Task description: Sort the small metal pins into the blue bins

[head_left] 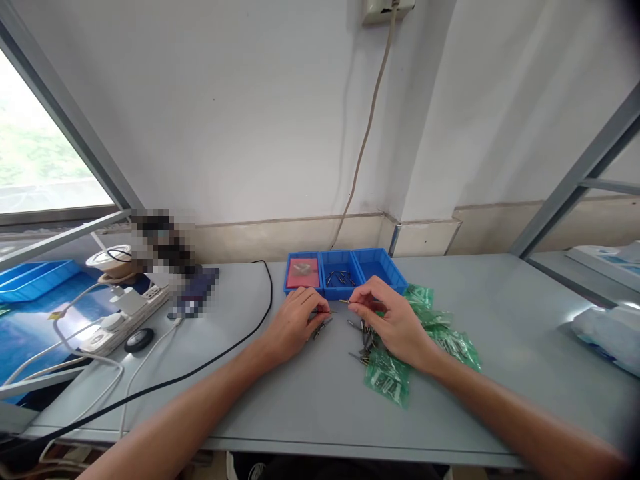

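Thumb and fingers of my right hand [393, 319] pinch a small brass-coloured metal pin [345, 301], which points left. Facing it, my left hand [295, 321] is closed in a pinch, with a tiny thin metal piece [333, 311] showing at the fingertips; its kind is too small to tell. Several dark metal pins [320, 331] lie on the table just under the left fingers. A loose pile of similar pins [367, 343] sits below my right hand, partly hidden by it. Green plastic bags [387, 379] of small metal parts lie beside and under the right wrist.
Behind my hands stand three joined blue bins: the left one [303, 255] holds a pinkish-red piece, the middle one [340, 293] several pins. A black cable [200, 368] crosses the grey table [280, 413]. Left are a power strip [107, 333] and a round black object [139, 340].
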Motion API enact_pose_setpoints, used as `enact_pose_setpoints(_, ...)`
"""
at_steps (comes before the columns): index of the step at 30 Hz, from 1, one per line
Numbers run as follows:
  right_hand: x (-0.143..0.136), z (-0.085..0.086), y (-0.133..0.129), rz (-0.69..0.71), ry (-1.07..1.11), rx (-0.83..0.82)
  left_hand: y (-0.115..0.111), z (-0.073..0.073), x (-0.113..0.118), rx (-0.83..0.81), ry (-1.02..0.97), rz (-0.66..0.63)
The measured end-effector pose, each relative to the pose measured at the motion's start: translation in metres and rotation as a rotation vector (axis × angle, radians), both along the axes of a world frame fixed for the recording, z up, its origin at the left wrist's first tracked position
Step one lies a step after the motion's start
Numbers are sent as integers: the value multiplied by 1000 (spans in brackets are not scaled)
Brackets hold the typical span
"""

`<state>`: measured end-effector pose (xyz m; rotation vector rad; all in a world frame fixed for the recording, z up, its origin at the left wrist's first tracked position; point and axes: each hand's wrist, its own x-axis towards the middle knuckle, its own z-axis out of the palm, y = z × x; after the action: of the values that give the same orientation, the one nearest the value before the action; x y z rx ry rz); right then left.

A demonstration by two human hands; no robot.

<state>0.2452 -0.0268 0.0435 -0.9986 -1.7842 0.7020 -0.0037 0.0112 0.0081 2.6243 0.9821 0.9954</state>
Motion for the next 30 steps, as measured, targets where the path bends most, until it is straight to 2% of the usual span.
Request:
enact_pose_setpoints(5,-2,0,2,124,203,-335,0,0,0,37,8,-5)
enact_pose_setpoints(7,-2,0,4,128,286,-408,1,0,0,63,16,-15)
enact_pose_setpoints(14,2,-4,15,-77,440,-374,-1,-1,1,28,-4,-31)
enact_pose_setpoints(18,5,-8,19,-114,453,-394,-5,0,2,-13,0,-50)
enact_pose_setpoints(22,3,-7,19,-85,454,-413,-6,0,2,-29,30,-71)
enact_pose_setpoints(26,2,-6,17,-58,296,-347,-5,-1,1,-24,43,-60)
enact_pose_setpoints(27,3,-6,16,-71,186,-288,-5,-1,1,-18,50,-46)
enact_pose_setpoints(30,5,-8,11,-125,-329,-7,-5,0,1,3,62,-9)
